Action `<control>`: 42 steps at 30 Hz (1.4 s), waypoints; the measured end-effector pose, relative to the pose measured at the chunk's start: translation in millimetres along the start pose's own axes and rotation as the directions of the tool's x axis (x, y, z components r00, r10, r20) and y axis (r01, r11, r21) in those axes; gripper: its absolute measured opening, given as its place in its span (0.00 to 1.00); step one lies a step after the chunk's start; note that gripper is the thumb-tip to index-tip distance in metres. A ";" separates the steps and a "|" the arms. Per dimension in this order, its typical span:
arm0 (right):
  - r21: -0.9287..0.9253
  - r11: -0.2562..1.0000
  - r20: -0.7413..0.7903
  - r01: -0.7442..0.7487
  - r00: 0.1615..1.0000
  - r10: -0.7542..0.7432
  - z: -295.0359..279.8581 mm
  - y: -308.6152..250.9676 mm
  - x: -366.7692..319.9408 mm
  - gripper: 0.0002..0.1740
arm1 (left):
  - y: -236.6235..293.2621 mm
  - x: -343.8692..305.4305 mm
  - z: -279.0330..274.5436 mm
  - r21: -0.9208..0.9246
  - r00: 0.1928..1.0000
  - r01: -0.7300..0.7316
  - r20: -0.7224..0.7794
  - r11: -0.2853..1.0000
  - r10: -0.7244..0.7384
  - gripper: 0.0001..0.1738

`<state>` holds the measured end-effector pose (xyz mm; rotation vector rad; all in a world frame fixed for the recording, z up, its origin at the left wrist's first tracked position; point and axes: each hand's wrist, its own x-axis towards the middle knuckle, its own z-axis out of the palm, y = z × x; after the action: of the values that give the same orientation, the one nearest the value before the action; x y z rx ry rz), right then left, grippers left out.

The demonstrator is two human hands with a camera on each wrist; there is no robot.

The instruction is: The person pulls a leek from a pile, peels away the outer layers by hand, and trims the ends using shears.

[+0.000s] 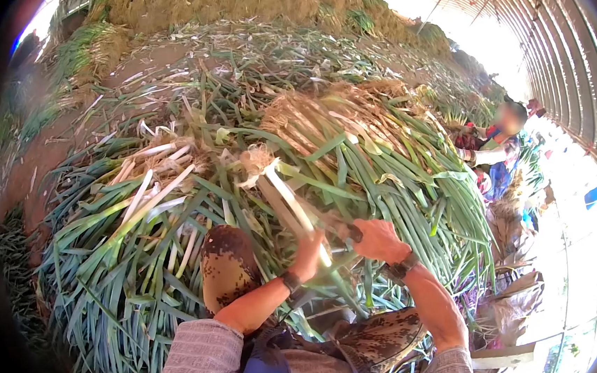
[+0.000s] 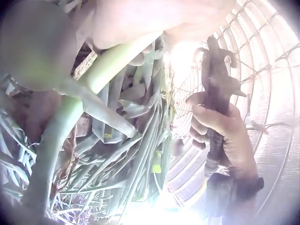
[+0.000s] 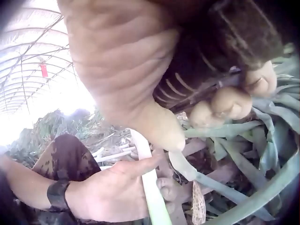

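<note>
My left hand (image 1: 307,254) grips a green onion (image 1: 291,200) by its stalk, its shaggy root end pointing away from me. In the right wrist view, the pale stalk (image 3: 152,192) passes between the thumb and curled fingers of the left hand (image 3: 110,192). My right hand (image 1: 381,242) holds a black air gun (image 2: 218,89) close beside the onion's stalk. Fingers of the right hand (image 2: 225,129) wrap round its handle in the left wrist view. A loose strip of leaf or skin (image 3: 183,164) hangs under the right thumb.
Green onions with pale stalks (image 1: 152,198) lie heaped on the left by my knee (image 1: 229,265). A thick stack of rooted green onions (image 1: 394,158) lies ahead on the right. Another person (image 1: 498,143) sits beyond it, beneath the ribbed greenhouse wall (image 1: 561,46). Leaf scraps litter the ground (image 1: 155,61).
</note>
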<state>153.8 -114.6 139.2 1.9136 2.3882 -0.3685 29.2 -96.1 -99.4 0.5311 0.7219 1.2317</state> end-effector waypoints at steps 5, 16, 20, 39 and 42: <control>-0.010 1.000 -0.108 -0.003 0.994 0.002 -7.8 -11.3 -4.2 0.16 | -11.4 9.5 -11.8 -0.150 0.992 0.043 0.124 0.988 -0.025 0.10; -0.012 0.986 -0.015 -0.168 0.986 0.168 -24.5 16.1 -41.1 0.17 | 248.1 -22.8 57.3 0.052 0.868 -0.442 -0.225 0.895 0.442 0.14; 0.046 0.933 0.005 -0.356 0.934 0.356 -5.8 67.3 -56.3 0.20 | 423.6 -42.3 62.7 0.246 0.609 -0.741 -0.148 0.625 0.779 0.17; 0.092 0.892 0.071 -0.443 0.896 0.438 -52.2 143.6 -64.1 0.17 | 479.2 48.8 -355.1 0.776 0.802 0.407 -0.051 -0.482 0.595 0.28; 0.100 0.899 0.034 -0.427 0.904 0.426 -58.8 161.6 -61.6 0.16 | 389.0 116.6 -202.2 0.935 0.941 0.201 -0.102 -0.291 0.323 0.22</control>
<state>330.4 -127.8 184.2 2.3938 1.8919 -0.4758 -354.7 114.7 18.6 1.8624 2.1402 0.3912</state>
